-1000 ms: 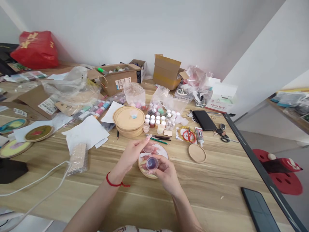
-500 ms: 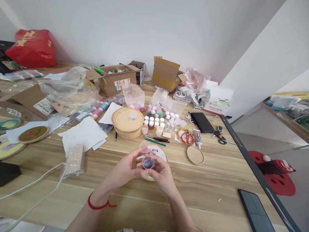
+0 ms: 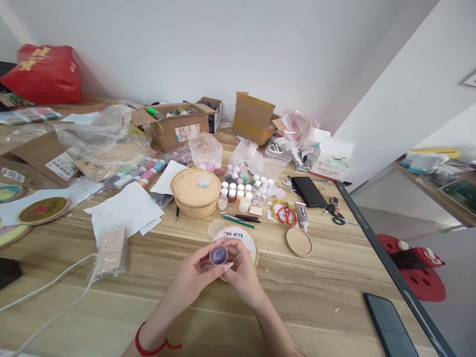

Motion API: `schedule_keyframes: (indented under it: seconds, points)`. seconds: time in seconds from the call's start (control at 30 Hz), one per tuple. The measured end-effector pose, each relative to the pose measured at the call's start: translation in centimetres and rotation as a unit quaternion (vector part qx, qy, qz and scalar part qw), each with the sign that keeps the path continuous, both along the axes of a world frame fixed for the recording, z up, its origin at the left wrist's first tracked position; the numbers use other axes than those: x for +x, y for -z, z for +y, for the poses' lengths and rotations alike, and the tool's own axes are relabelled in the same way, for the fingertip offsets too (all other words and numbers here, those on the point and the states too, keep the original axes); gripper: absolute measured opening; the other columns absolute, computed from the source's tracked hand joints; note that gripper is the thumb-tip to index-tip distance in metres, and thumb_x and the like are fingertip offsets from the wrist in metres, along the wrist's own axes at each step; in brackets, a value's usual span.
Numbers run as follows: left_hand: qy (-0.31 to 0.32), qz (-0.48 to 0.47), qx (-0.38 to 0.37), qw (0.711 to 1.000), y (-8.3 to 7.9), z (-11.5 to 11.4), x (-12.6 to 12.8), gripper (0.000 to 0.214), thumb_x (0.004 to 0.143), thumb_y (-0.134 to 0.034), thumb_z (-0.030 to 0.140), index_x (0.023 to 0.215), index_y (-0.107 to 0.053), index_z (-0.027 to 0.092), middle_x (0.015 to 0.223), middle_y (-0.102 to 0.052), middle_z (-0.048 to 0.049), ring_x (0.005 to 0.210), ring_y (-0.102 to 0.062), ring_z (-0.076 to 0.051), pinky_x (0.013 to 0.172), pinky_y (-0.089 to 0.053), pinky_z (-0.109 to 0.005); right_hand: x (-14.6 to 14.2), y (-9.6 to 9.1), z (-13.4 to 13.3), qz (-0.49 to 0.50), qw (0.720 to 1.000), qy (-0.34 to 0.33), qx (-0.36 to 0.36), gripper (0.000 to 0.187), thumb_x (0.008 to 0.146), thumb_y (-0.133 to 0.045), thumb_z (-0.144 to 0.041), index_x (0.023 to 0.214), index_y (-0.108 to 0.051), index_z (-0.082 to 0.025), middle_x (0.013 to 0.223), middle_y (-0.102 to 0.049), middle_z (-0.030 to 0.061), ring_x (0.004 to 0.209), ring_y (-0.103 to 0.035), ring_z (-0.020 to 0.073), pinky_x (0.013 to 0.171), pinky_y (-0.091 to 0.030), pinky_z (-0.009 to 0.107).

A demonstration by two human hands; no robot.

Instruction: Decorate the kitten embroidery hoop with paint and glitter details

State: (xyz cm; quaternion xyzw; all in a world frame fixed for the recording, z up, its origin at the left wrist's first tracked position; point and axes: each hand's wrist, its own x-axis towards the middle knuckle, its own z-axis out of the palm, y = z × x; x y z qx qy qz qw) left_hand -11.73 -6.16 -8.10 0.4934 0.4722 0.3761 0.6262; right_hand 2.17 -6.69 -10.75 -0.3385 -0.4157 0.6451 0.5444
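Observation:
Both hands meet over the front middle of the wooden table (image 3: 334, 277). My left hand (image 3: 193, 277) and my right hand (image 3: 241, 272) are wrapped round a small clear cup with purple contents (image 3: 218, 255), held just above a round wooden disc with black lettering (image 3: 241, 237). A clear lid (image 3: 216, 228) lies on the table just beyond the cup. A red cord circles my left wrist.
Behind the disc stand a stack of round wooden plates (image 3: 196, 190), several small paint jars (image 3: 241, 188), pencils (image 3: 240, 218), red scissors (image 3: 287, 213), a glue tube (image 3: 302, 215) and a plain wooden disc (image 3: 299, 241). Cardboard boxes (image 3: 253, 115) line the wall. A phone (image 3: 390, 325) lies front right.
My left hand put the clear lid down on the table and came back to the cup, which both hands now hold. The view shifted slightly.

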Motion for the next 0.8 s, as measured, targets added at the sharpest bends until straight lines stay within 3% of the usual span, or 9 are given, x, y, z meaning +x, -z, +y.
schedule_keyframes:
  seconds: [0.2,0.33,0.4,0.47,0.53,0.57,0.63,0.8]
  points:
    - [-0.062,-0.002,0.043,0.997,1.2,0.3,-0.1,0.045,0.071,-0.076,0.037,0.113,-0.071,0.022,0.133,-0.063,-0.0082,0.124,-0.058,-0.030,0.103,-0.052,-0.042,0.2,0.6,0.6,-0.067,0.997,-0.021,0.030,0.049,0.073,-0.078,-0.026,0.108,-0.044,-0.029,0.104,-0.067,0.0035,0.093,-0.067,0.0188,0.079,-0.054,0.033]
    - [-0.098,0.015,0.082,0.992,2.1,1.0,-1.1,0.046,0.071,-0.077,0.038,0.112,-0.071,0.020,0.136,-0.060,-0.0097,0.122,-0.060,-0.028,0.102,-0.053,-0.039,2.8,0.9,2.7,-0.193,0.980,-0.015,0.051,0.052,0.075,-0.075,-0.029,0.119,-0.046,-0.027,0.112,-0.065,0.0059,0.087,-0.067,0.0184,0.073,-0.055,0.034]
    - [-0.102,0.039,0.097,0.989,2.7,1.3,-1.9,0.045,0.072,-0.077,0.037,0.113,-0.070,0.020,0.132,-0.063,-0.0097,0.120,-0.061,-0.027,0.102,-0.053,-0.039,5.0,1.2,4.5,-0.334,0.938,0.040,0.084,0.030,0.084,-0.065,-0.028,0.113,-0.055,-0.024,0.108,-0.067,0.0064,0.084,-0.066,0.0180,0.073,-0.054,0.034]
    - [-0.102,0.056,0.108,0.987,3.2,1.4,-2.5,0.044,0.072,-0.076,0.037,0.113,-0.070,0.021,0.127,-0.066,-0.0094,0.117,-0.063,-0.026,0.102,-0.053,-0.039,7.1,1.6,6.4,-0.510,0.847,0.084,0.125,0.017,0.090,-0.055,-0.022,0.105,-0.063,-0.022,0.103,-0.069,0.0071,0.086,-0.064,0.0194,0.077,-0.052,0.034]
    - [-0.106,0.065,0.112,0.986,3.7,1.4,-2.9,0.044,0.072,-0.077,0.037,0.113,-0.070,0.021,0.123,-0.069,-0.0092,0.114,-0.065,-0.026,0.101,-0.054,-0.040,8.8,2.2,8.0,-0.651,0.741,0.078,0.146,0.020,0.092,-0.051,-0.017,0.104,-0.067,-0.021,0.107,-0.069,0.0084,0.101,-0.061,0.0223,0.086,-0.048,0.035]
    - [-0.110,0.068,0.113,0.985,3.9,1.3,-3.1,0.045,0.072,-0.077,0.038,0.112,-0.070,0.021,0.121,-0.069,-0.0092,0.113,-0.065,-0.026,0.100,-0.055,-0.041,9.4,2.6,8.6,-0.679,0.716,0.075,0.145,0.021,0.092,-0.051,-0.015,0.104,-0.068,-0.021,0.108,-0.069,0.0097,0.105,-0.059,0.0241,0.089,-0.047,0.035]
    - [-0.118,0.073,0.111,0.984,4.0,1.1,-3.2,0.045,0.071,-0.077,0.039,0.112,-0.070,0.020,0.119,-0.070,-0.0092,0.111,-0.066,-0.027,0.098,-0.056,-0.041,10.0,3.2,9.4,-0.711,0.686,0.068,0.135,0.021,0.092,-0.052,-0.015,0.104,-0.069,-0.019,0.109,-0.068,0.0120,0.108,-0.056,0.0271,0.091,-0.044,0.037]
    - [-0.126,0.077,0.093,0.985,3.8,0.7,-3.3,0.048,0.070,-0.077,0.041,0.112,-0.069,0.019,0.116,-0.072,-0.0093,0.109,-0.067,-0.027,0.098,-0.056,-0.041,10.6,4.0,10.2,-0.746,0.653,0.050,0.116,0.016,0.092,-0.053,-0.018,0.098,-0.067,-0.020,0.107,-0.066,0.0124,0.108,-0.053,0.0285,0.090,-0.040,0.038]
